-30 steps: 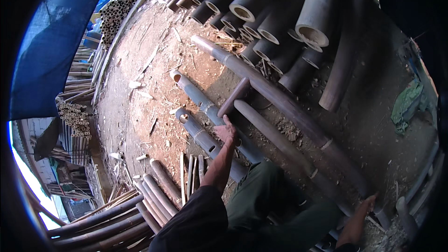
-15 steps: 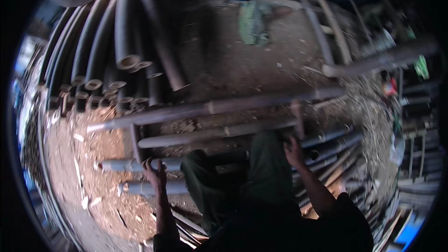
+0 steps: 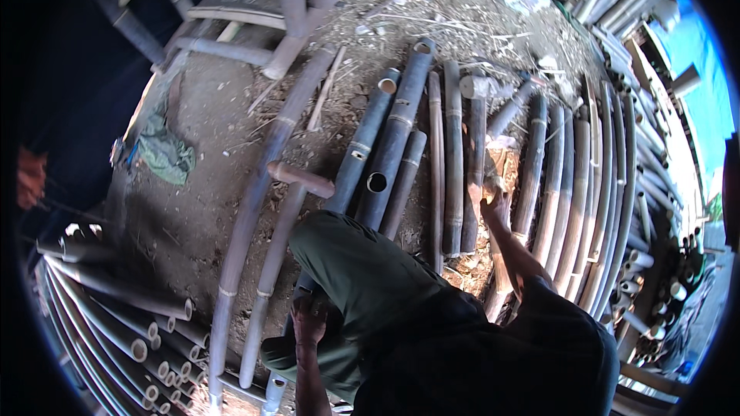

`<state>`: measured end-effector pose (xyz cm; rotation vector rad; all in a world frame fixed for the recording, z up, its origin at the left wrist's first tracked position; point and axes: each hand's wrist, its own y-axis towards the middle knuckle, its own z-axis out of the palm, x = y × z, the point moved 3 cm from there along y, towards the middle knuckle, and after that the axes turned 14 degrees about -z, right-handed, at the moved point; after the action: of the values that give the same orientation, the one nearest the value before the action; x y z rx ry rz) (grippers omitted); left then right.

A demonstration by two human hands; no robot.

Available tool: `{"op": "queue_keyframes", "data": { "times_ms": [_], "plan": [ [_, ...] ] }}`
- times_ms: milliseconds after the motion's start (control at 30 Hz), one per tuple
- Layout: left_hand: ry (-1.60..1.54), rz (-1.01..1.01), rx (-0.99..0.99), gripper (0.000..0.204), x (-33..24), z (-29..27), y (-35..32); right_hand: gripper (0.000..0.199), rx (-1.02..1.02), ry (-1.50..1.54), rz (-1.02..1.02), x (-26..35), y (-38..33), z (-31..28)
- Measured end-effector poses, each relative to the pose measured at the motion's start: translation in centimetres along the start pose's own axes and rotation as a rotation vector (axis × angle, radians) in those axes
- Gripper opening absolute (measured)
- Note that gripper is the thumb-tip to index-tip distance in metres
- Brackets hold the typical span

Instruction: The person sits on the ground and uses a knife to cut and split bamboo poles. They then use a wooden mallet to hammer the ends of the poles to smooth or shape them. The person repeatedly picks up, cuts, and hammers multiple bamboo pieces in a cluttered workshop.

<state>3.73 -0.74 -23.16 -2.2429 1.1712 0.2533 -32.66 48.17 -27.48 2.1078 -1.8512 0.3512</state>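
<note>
My right hand reaches down to the right, its fingers partly spread over wood-coloured debris between bamboo poles. The nearest is a brown bamboo pole just left of it. Nothing shows in that hand. Low in the picture, my left hand is down beside my bent knee, over a dark bamboo pole that runs under my legs; its fingertips are lost in shadow. Ahead of my knees lie a dark bamboo pole with cut holes and a second holed bamboo pole at its left.
A low frame of long bamboo poles with a short crosspiece lies to my left. Stacked bamboo fills the lower left. More poles lie side by side at right. A green sack lies on the dirt floor.
The view has swung to the right, bringing the holed poles ahead of me. My right hand has reached down among the poles; my left has dropped beside my knee.
</note>
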Motion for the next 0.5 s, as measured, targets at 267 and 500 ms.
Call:
{"op": "queue_keyframes", "data": {
  "times_ms": [267,500],
  "plan": [
    [-0.202,-0.316,0.248,0.045,-2.7,1.5,1.4,0.057,0.078,-0.483,0.109,-1.6,8.8,2.4],
    [-0.069,-0.198,0.296,0.041,0.0,0.8,1.3,0.069,0.221,0.284,0.211,-0.3,10.6,1.8]
  ]
}}
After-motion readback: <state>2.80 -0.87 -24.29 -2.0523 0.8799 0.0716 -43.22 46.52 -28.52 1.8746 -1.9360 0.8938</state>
